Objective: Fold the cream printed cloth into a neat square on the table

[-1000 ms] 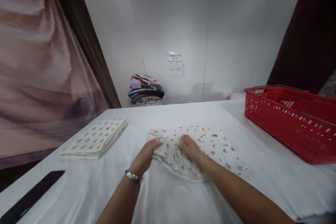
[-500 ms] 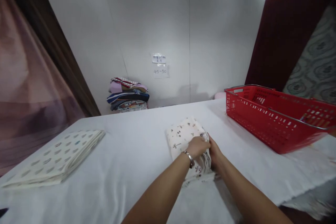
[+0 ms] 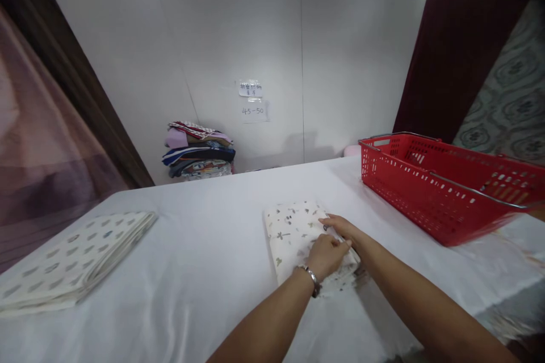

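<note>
A folded cream cloth with small dark prints (image 3: 293, 227) lies on the white-covered table (image 3: 213, 272) just ahead of me. My left hand (image 3: 327, 255), with a bracelet at the wrist, rests curled on the cloth's near right corner and grips its edge. Beside it my right hand (image 3: 343, 228) lies flat on the cloth's right edge with fingers stretched out. The cloth's near right part is hidden under both hands.
A red plastic basket (image 3: 430, 193) with a metal handle stands at the right. Another folded patterned cloth (image 3: 72, 261) lies at the left. A stack of coloured fabrics (image 3: 198, 150) sits by the wall, under a paper note (image 3: 252, 101).
The cloth has gone from a wide, half-spread shape to a narrow folded rectangle. Both hands moved to its right edge, and my view swung right.
</note>
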### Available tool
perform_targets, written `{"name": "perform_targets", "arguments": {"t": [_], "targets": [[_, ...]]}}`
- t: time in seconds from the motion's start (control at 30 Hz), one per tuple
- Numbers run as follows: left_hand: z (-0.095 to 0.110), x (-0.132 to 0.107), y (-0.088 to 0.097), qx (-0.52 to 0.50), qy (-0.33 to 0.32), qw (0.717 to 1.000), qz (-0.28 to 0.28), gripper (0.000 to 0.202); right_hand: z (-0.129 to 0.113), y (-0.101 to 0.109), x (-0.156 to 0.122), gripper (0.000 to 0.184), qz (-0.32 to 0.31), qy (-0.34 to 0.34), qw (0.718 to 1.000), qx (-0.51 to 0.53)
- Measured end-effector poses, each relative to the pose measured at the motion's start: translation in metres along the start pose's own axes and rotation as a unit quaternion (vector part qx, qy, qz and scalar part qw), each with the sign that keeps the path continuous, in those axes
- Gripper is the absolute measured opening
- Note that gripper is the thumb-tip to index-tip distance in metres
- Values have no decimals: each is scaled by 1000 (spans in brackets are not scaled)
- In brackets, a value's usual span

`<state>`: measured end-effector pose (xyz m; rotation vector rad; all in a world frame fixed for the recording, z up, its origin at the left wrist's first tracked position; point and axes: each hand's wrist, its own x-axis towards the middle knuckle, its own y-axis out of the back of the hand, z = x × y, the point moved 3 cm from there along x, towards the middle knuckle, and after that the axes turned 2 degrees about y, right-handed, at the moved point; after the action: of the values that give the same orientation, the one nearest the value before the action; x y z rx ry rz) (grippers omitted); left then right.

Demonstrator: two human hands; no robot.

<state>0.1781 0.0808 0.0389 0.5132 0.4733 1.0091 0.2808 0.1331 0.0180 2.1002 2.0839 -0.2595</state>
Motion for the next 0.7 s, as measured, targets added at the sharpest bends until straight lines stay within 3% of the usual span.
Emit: {"name": "perform_targets", "arguments": {"t": [0.07, 0.17, 0.3, 0.37, 0.5, 0.7], "targets": [[-2, -6, 4, -17, -53, 998, 11, 42, -1, 1, -1, 34, -50, -18, 998, 23], [-19, -12, 27, -19, -111, 991, 74, 34, 1, 4, -7, 40, -67, -46, 996, 33], [-69, -11, 71, 33, -15, 970, 239, 34, 5, 8, -8, 36, -38, -96, 995, 10], [-91, -10, 81, 42, 25, 958, 284, 40, 6, 9, 1, 31, -23, -90, 996, -14], [-114, -7, 78, 11, 44, 955, 294, 52, 4, 10, 28, 31, 19, -56, 995, -82], [-121, -2, 69, -45, 27, 951, 303, 56, -1, 6, 52, 32, 59, -26, 990, -126]]}}
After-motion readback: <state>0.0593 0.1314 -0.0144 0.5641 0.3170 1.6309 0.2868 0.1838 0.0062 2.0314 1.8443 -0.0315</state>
